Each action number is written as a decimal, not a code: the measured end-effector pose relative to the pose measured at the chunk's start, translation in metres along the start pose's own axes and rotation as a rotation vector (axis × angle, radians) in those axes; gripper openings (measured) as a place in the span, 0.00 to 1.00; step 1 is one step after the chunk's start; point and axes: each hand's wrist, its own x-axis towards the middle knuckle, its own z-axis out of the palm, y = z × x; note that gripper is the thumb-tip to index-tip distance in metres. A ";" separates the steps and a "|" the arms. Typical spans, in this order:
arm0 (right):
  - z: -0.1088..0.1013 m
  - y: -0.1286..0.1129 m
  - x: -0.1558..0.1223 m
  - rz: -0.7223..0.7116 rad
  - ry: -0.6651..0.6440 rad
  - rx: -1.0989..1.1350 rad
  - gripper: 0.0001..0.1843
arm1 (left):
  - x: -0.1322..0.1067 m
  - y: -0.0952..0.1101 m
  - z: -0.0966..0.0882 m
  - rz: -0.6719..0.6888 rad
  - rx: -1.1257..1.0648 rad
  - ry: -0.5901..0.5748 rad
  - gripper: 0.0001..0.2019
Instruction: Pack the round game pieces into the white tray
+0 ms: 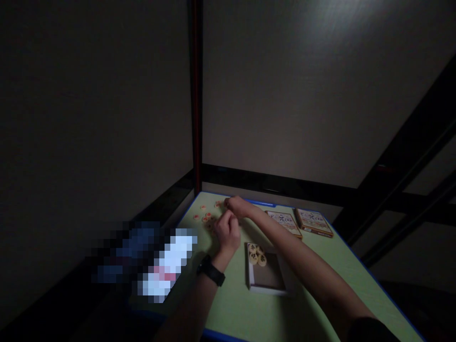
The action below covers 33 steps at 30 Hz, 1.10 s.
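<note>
My right hand (pixel 238 206) curls by the red-marked pieces (pixel 195 217), far left of the desk (pixel 228 308) | left hand (pixel 228 231) loosely bunched beside it; fingertips hidden, can't tell either grip | careful, a knuckle brush could spill pieces over the edge | dipping my right forearm could jolt the box (pixel 272 278)!

Dim room, plain grey walls (pixel 285 109), reddish corner post (pixel 196 95), black trim (pixel 263 181), blue-edged green table (pixel 233 311), pale glare (pixel 344 21)
</note>
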 end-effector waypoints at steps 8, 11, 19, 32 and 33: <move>0.001 0.010 -0.003 -0.075 -0.008 -0.045 0.15 | 0.043 -0.020 -0.019 -0.506 -0.082 0.454 0.12; 0.007 -0.002 0.003 -0.074 -0.008 -0.071 0.16 | 0.044 -0.020 -0.021 -0.533 -0.059 0.434 0.13; 0.009 -0.018 0.013 -0.099 -0.110 -0.104 0.20 | 0.038 -0.019 -0.018 -0.457 0.000 0.358 0.13; 0.012 -0.025 0.000 -0.077 -0.061 -0.100 0.13 | 0.037 -0.031 -0.012 -0.444 -0.019 0.273 0.11; 0.010 -0.022 -0.005 -0.078 -0.033 -0.083 0.12 | 0.038 -0.031 -0.011 -0.460 -0.013 0.242 0.11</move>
